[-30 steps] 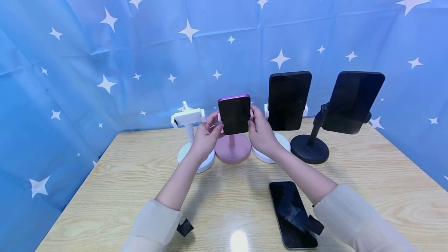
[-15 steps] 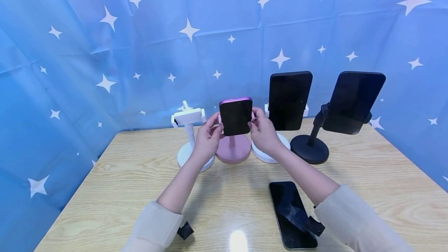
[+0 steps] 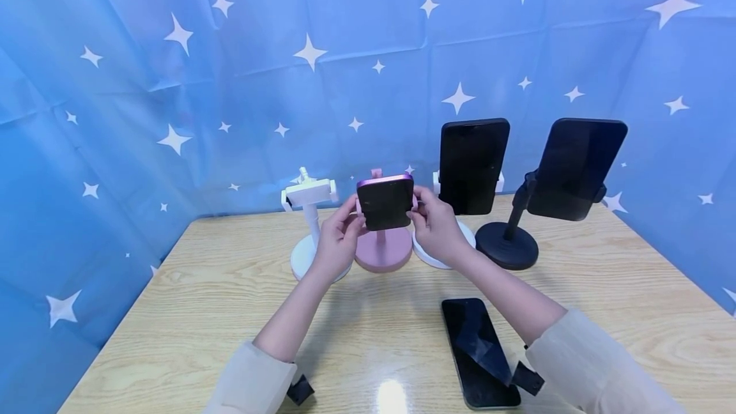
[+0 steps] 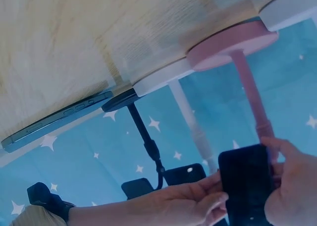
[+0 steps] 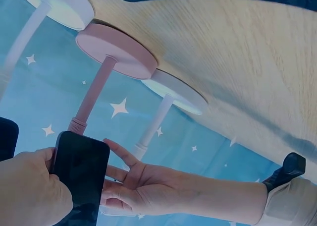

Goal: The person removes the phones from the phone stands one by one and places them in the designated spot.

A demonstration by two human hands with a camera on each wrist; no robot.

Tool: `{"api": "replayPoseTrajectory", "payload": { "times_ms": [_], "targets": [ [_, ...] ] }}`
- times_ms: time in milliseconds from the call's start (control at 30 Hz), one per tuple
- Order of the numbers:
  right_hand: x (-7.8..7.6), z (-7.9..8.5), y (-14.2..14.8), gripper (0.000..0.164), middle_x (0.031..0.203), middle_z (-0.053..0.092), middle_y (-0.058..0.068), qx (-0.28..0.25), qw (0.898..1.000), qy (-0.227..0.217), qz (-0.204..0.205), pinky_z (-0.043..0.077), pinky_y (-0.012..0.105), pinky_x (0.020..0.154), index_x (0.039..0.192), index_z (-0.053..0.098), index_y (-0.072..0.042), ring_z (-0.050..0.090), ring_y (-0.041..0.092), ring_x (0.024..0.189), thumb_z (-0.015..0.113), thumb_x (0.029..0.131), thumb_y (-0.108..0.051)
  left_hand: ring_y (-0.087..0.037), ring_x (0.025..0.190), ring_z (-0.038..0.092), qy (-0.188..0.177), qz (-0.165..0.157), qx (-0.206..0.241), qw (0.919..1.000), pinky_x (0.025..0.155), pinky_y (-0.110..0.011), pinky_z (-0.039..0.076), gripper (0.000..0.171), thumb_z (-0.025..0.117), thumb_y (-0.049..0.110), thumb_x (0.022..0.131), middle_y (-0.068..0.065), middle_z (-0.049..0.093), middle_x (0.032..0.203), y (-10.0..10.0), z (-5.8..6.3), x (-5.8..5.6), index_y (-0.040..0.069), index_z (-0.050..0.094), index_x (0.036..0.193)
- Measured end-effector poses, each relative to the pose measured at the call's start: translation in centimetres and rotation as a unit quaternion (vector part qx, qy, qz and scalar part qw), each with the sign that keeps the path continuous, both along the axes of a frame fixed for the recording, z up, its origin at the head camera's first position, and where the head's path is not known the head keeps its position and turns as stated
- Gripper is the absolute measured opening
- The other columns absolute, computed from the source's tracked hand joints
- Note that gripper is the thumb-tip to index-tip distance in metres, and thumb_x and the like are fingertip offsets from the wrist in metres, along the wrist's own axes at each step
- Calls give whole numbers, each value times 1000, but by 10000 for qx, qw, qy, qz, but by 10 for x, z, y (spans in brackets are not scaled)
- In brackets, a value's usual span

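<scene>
blue cloth (image 3: 259, 114) printed with white stars hangs behind a wood-grain worktop (image 3: 201, 312). leftmost in the row is a white stand (image 3: 310, 194), its clamp tipped upward, its round base partly hidden by the left forearm. next comes the left hand (image 3: 338, 241), thumb and fingers pinching the left side of a pink-edged phone (image 3: 385, 204). that phone leans back, dark screen toward the person, between the clamp ends of a pink stand (image 3: 383, 260), above its round base. on the phone's other side, the right hand (image 3: 439, 225) grips it the same way. beyond, a second white stand (image 3: 428, 255) bears a tall dark phone (image 3: 473, 167); nearer the person, a loose phone (image 3: 480, 356) lies screen up. farthest right, a black stand (image 3: 507, 255) carries another dark phone (image 3: 577, 168), tilted.
</scene>
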State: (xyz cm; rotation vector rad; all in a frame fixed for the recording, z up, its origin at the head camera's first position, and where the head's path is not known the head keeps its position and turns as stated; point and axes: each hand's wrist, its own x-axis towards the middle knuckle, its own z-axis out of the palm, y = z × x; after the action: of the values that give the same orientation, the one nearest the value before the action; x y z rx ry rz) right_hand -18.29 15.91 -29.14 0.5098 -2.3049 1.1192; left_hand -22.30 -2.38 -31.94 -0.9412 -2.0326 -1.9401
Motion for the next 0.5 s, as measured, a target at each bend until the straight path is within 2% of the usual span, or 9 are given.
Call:
{"api": "replayPoseTrajectory", "payload": {
  "times_ms": [67,167,367,500],
  "targets": [
    [2,0,0,35,88,56,17,19,10000,79,57,52,34,71,117,46,10,59,26,77,51,84,16,-33,100,59,48,-41,28,10000,79,-32,52,44,44,-6,92,-23,55,117,-1,-1,1,0,40,136],
    [4,-1,0,35,90,57,18,47,9998,159,90,51,29,67,116,47,10,57,25,74,52,83,16,-35,101,59,24,-119,27,9999,79,-33,52,45,45,-7,92,-23,54,118,-4,1,5,0,40,136],
    [14,-1,1,29,95,57,18,53,9995,242,211,47,24,62,109,48,10,60,24,76,52,81,18,-39,99,59,193,-275,148,9993,77,-33,53,44,45,-11,90,-27,54,115,-8,-1,13,-7,39,134],
    [23,0,2,27,91,55,16,-26,9988,397,297,44,20,59,104,49,9,59,21,74,52,80,20,-26,95,62,418,-364,171,9983,75,-32,54,42,46,-12,89,-29,55,111,-10,2,21,-11,41,131]
  ]
}}
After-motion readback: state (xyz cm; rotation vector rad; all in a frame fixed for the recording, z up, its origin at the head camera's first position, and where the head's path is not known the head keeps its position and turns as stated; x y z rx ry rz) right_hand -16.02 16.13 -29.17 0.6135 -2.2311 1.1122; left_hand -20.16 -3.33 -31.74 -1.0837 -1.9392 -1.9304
